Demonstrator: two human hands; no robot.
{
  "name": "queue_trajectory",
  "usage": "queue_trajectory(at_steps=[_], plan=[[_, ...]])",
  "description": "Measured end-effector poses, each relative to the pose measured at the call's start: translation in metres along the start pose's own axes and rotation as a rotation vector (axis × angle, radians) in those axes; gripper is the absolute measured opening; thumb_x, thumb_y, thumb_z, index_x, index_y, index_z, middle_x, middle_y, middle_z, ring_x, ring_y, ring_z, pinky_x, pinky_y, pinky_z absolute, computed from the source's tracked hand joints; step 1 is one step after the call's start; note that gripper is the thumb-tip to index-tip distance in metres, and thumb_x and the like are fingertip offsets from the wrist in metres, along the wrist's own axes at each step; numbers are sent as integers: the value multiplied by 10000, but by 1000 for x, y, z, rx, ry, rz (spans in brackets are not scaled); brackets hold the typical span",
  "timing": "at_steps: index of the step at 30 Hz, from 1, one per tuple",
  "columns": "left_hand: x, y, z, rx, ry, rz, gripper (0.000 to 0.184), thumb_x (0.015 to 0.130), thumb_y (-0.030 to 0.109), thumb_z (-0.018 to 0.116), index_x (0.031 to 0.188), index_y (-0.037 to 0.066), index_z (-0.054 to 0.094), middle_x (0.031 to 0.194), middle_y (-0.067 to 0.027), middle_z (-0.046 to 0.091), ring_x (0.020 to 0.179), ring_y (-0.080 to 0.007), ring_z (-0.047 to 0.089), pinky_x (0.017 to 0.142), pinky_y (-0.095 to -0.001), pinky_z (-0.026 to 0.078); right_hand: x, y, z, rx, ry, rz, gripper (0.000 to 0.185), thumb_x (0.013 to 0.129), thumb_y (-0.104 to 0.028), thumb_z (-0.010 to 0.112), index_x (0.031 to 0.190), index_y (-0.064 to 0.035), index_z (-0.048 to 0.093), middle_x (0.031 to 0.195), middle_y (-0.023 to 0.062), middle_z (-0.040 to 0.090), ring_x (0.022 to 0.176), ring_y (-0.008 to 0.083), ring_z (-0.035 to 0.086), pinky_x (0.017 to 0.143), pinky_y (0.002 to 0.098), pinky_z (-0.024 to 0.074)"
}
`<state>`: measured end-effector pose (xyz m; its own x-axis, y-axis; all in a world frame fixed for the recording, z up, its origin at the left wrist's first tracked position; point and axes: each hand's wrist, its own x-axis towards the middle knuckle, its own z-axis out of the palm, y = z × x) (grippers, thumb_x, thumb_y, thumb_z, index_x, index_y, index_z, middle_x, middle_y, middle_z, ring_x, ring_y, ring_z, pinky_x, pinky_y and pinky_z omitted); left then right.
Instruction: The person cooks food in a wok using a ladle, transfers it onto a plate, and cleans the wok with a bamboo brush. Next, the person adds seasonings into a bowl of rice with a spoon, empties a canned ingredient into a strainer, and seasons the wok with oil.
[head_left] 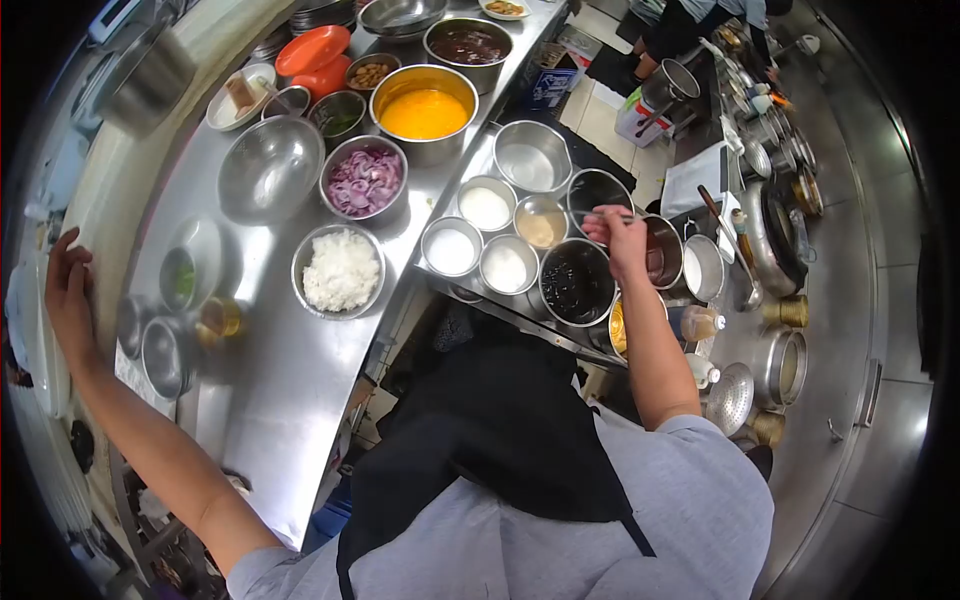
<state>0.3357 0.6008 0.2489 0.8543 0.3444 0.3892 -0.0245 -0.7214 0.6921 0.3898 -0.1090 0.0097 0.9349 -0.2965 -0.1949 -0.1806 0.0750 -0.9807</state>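
My right hand [618, 240] is closed around the thin handle of a metal spoon [597, 213], whose far end I cannot make out. It is above the rim of a dark round pot [600, 190]. Close by stand a pot of dark liquid [577, 283], a tub of tan powder [541, 222] and several tubs of white powder [486, 205]. Far to the left, my left hand [70, 300] reaches out with its fingers apart, beside the pale shelf edge [98, 230]. Nothing shows in it.
The steel counter [270, 430] bears a bowl of rice [341, 270], sliced red onions [365, 183], a pot of yellow liquid [420, 112], an empty steel bowl [270, 170] and small stacked bowls [165, 355]. Bottles [700, 322] and a perforated ladle [730, 397] lie right. Another person [680, 25] stands at the back.
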Motion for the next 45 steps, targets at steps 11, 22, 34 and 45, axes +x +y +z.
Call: queue_trajectory(at_steps=[11, 22, 34, 45], plan=[[5, -15, -7, -31, -17, -13, 387, 860, -16, 454, 1220, 52, 577, 858, 48, 519, 660, -26, 353, 605, -170, 300, 31, 53, 3, -724, 1, -179, 190, 890, -137, 552, 932, 3, 673, 737, 103, 697, 645, 150, 673, 605, 263, 532], [6, -15, -9, -48, 1, -41, 390, 852, -35, 440, 1208, 41, 579, 859, 35, 520, 680, -36, 370, 622, -174, 312, 57, 60, -6, -317, -73, 112, 179, 905, -113, 546, 897, 40, 639, 762, 125, 689, 617, 140, 656, 543, 248, 530], [2, -9, -6, -23, 19, -77, 381, 856, -22, 445, 1202, 51, 586, 865, 37, 523, 690, -40, 368, 638, -178, 313, 52, 61, -39, 60, -57, 243, 166, 922, -117, 548, 964, 32, 605, 830, 151, 680, 678, 182, 675, 573, 246, 543], [-7, 18, 13, -45, 53, -94, 344, 865, 66, 512, 1198, 68, 598, 847, 50, 567, 703, -31, 473, 616, -174, 368, -9, 13, 23, 114, -275, 139, 197, 933, -149, 554, 980, 32, 617, 841, 155, 681, 691, 192, 679, 610, 245, 536]])
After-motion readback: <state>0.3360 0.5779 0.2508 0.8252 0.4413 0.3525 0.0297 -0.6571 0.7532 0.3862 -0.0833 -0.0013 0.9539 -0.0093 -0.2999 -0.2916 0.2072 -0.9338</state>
